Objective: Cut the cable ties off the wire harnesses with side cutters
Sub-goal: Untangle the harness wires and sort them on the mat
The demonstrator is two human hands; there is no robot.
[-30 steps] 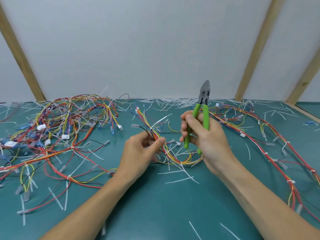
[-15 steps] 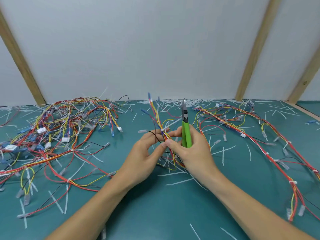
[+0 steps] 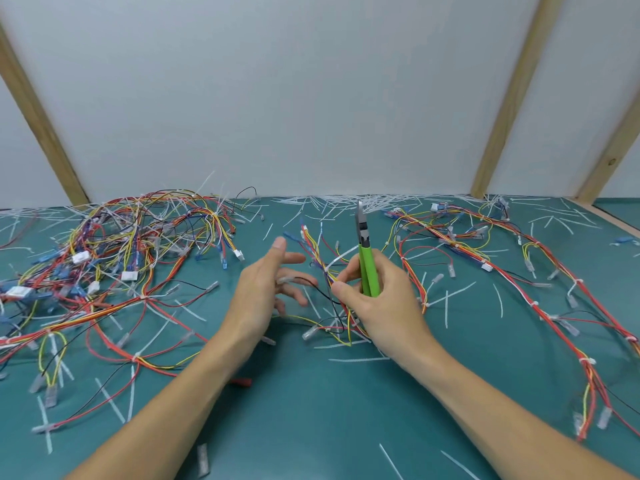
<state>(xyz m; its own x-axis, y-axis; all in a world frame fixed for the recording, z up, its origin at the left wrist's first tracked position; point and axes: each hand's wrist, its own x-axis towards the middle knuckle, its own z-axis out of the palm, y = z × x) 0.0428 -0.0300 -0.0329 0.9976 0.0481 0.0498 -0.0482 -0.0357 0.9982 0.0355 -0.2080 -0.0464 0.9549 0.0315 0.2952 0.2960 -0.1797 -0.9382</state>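
We note the right hand point(image 3: 384, 303) curled round the green handles of the side cutters point(image 3: 365, 258), blades upright and together, while its thumb and forefinger also pinch a small wire harness point(image 3: 325, 271) that rises from the green mat point(image 3: 311, 410), a white cable tie point(image 3: 341, 258) sticking out just beside the cutters. The left hand point(image 3: 263, 292) hovers beside the harness with fingers spread, gripping nothing. A tangled pile of harnesses point(image 3: 121, 258) lies far left, a long tied harness point(image 3: 540, 296) right, cut ties point(image 3: 360, 359) strewn everywhere.

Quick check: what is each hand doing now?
Left hand: open, fingers spread, holding nothing.
Right hand: grips the green-handled side cutters and pinches the wire harness.
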